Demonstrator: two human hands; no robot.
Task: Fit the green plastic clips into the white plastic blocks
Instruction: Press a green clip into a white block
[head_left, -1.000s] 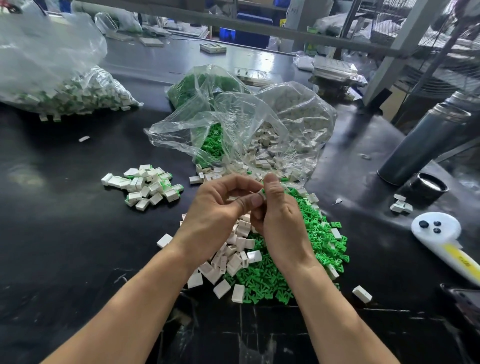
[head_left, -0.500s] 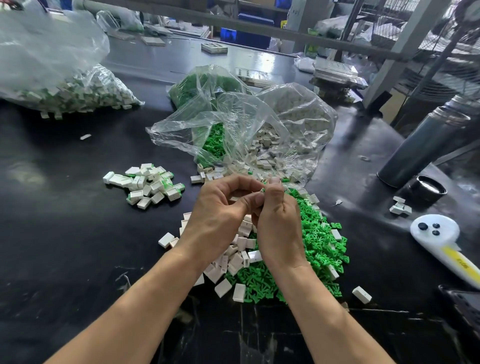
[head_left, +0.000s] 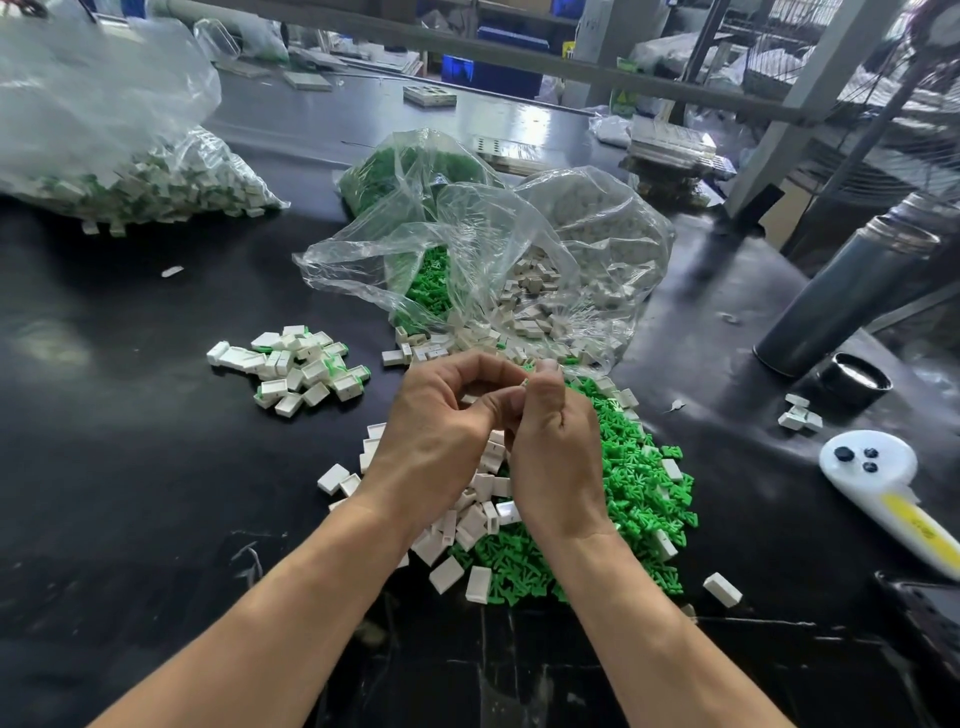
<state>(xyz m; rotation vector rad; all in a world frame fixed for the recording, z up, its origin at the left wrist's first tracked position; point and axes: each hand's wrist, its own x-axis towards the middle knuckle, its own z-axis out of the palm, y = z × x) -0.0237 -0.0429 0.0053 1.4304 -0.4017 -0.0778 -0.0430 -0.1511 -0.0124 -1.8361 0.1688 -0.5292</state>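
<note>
Above the black tabletop (head_left: 130, 493), both hands' fingers (head_left: 545, 387) were pinching a small white block (head_left: 523, 383), mostly hidden between the fingertips.

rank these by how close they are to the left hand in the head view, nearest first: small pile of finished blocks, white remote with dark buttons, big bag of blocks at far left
From the left hand:
1. Small pile of finished blocks, just up-left on the table.
2. White remote, across at the right edge.
3. Big bag of blocks, far back-left corner.

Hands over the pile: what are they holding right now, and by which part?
Left hand and right hand pinch one small white-and-green piece between fingertips; only its tip shows, so which part cannot be told.
</note>
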